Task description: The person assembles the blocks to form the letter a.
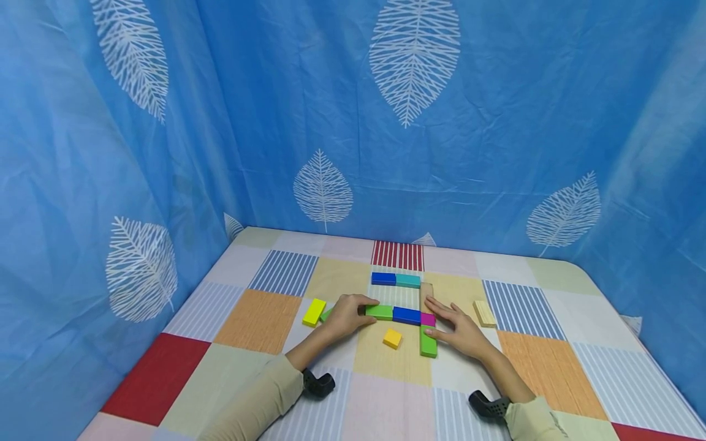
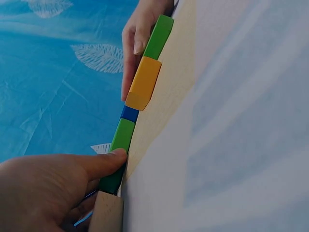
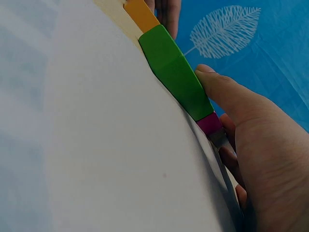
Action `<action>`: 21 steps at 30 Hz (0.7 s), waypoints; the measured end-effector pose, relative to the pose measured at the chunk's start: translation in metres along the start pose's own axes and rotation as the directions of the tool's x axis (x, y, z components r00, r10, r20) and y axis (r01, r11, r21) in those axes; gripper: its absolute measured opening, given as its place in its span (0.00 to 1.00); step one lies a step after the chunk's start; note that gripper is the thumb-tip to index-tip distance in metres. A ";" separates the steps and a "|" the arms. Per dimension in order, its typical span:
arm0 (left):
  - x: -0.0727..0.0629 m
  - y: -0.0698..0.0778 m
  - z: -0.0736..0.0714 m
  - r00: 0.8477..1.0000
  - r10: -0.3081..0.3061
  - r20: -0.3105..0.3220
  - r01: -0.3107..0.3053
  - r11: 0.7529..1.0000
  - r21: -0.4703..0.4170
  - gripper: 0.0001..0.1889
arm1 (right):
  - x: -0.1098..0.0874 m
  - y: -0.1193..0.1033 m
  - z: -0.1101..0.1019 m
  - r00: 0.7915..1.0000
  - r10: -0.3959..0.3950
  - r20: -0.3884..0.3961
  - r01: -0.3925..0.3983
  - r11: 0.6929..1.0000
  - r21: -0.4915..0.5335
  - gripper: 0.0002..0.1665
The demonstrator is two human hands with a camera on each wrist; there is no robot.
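Note:
My left hand [image 1: 346,317] pinches the left end of a light green block [image 1: 379,312] between thumb and fingers. That block lies in a row with a blue block [image 1: 407,315] and a small magenta block [image 1: 427,319]. With fingers extended, my right hand [image 1: 462,331] touches a plain wooden block [image 1: 426,294], its thumb at a second green block [image 1: 428,343]. Wooden, magenta and green blocks form a line across the row's right end. In the left wrist view, another plain wooden block [image 2: 107,212] lies close by the left hand.
An orange-yellow block [image 1: 393,339] lies in front of the row. Behind it are a dark blue block [image 1: 383,278] and a teal block [image 1: 408,280], end to end. A yellow block [image 1: 314,312] lies left, a pale wooden block [image 1: 485,313] right. Blue curtains [image 1: 353,122] hang around the table.

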State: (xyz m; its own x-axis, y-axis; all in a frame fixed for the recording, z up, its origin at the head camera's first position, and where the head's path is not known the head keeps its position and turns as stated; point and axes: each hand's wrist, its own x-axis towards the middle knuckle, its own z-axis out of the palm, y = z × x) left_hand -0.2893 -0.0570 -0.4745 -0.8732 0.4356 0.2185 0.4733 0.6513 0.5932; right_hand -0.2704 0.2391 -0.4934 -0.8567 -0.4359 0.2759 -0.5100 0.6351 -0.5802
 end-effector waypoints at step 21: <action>-0.002 0.005 -0.001 0.991 0.028 -0.129 -0.039 0.995 -0.086 0.18 | 0.000 0.002 0.001 1.000 -0.003 -0.015 0.003 1.000 0.004 0.41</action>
State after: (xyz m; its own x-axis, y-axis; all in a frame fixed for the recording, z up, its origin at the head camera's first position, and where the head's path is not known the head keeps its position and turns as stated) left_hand -0.2851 -0.0558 -0.4713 -0.8673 0.3701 0.3327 0.4954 0.5776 0.6488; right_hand -0.2711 0.2397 -0.4956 -0.8561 -0.4280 0.2895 -0.5125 0.6311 -0.5823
